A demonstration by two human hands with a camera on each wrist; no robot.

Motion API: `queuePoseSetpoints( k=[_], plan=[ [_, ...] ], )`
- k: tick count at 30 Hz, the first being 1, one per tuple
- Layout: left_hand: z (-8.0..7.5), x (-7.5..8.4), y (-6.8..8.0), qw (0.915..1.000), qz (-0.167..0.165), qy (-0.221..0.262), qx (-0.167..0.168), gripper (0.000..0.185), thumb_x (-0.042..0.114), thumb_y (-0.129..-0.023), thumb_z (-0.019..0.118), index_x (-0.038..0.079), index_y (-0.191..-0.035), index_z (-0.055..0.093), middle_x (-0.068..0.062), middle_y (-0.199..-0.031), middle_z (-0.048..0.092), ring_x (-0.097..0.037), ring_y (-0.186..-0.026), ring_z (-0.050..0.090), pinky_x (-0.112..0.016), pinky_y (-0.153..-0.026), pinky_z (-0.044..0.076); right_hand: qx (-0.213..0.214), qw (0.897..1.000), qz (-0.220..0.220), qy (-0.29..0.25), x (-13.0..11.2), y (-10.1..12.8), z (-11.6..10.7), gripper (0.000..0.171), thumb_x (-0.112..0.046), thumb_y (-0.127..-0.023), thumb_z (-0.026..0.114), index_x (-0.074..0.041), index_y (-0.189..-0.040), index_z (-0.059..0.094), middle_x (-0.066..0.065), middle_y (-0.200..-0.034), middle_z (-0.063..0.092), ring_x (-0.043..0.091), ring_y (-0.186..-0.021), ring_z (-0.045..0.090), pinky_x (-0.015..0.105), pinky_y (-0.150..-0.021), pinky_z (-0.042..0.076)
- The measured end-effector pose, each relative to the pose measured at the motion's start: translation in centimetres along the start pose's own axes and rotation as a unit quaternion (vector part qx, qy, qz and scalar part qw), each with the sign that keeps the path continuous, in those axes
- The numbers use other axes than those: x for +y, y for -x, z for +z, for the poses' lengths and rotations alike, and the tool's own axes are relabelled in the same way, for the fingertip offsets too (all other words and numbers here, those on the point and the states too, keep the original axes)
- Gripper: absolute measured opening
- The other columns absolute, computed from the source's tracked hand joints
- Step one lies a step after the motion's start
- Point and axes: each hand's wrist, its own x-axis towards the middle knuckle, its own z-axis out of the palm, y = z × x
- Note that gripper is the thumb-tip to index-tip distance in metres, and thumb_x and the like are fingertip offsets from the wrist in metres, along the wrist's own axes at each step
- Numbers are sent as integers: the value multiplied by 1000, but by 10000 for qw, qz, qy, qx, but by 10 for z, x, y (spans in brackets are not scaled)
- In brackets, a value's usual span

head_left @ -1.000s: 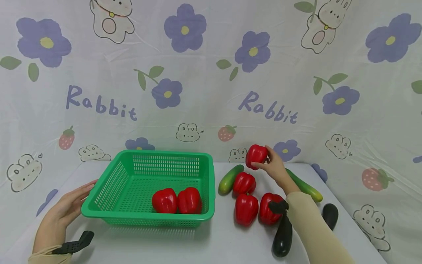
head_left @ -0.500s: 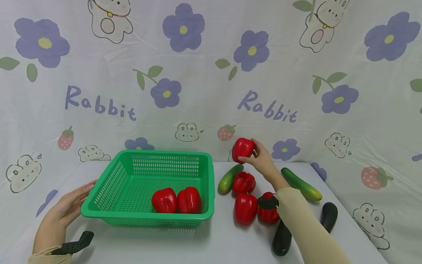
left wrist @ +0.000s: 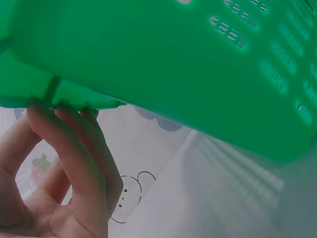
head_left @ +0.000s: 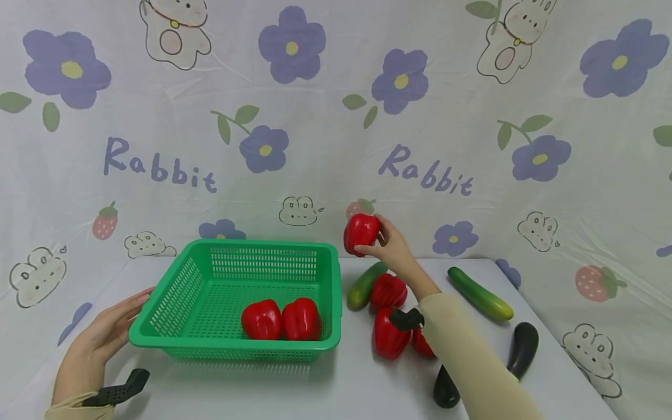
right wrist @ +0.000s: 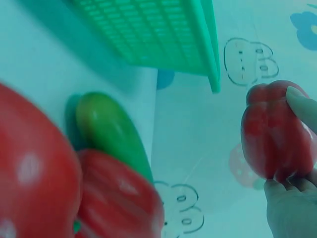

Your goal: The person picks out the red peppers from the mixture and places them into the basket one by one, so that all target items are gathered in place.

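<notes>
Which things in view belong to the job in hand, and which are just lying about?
In the job, apparently:
held pepper, in the right hand
basket, at the left hand
two peppers inside
probably three loose peppers

Lying about, seemingly:
two cucumbers
two eggplants

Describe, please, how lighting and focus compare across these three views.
Head: even light, mostly sharp, faint glints on the held pepper; left wrist: the table below the basket lies shaded, with pale streaks; right wrist: teal cast, the nearest pepper looking soft.
</notes>
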Motion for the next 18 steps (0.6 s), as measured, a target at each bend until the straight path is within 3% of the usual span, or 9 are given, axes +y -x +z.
queuePoseSetpoints(
  k=[18],
  plan=[
    [-1,0,0,9997,27,67,-230,34,12,-99,35,24,-112,64,11,-111,64,-7,-101,60,-26,-84,51,-142,9998,-95,81,-23,-3,41,84,-22,-74,75,-24,-142,26,1,-144,34,25,-136,30,40,-102,39]
  ],
)
